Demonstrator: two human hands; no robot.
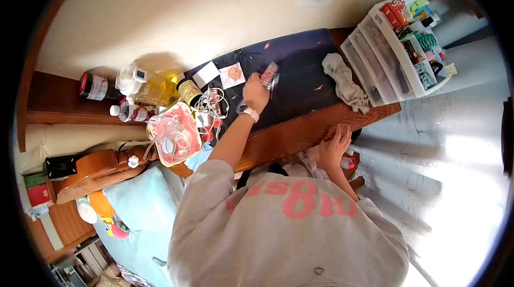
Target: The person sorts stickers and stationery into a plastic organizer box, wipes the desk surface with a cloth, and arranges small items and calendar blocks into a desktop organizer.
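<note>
My left hand [256,95], with a pale band [248,111] on its wrist, is over the dark desk mat [300,92]. Its fingers are curled in, and what they hold, if anything, is hidden. Right beside its knuckles lies a small clear packet with red print [269,72]; I cannot tell whether the hand grips it. A square card with a round tan pattern [233,75] lies just left of the fingers, near a white square [205,74]. My right hand [334,146] is low at the desk's front edge, fingers spread, holding nothing visible.
A crumpled grey cloth [342,81] lies on the right of the desk, beside white plastic drawers [383,57]. To the left are tangled white cables [212,101], a tray [155,125] with clear tubing, a jug of yellow liquid [155,89] and a dark bottle [96,87].
</note>
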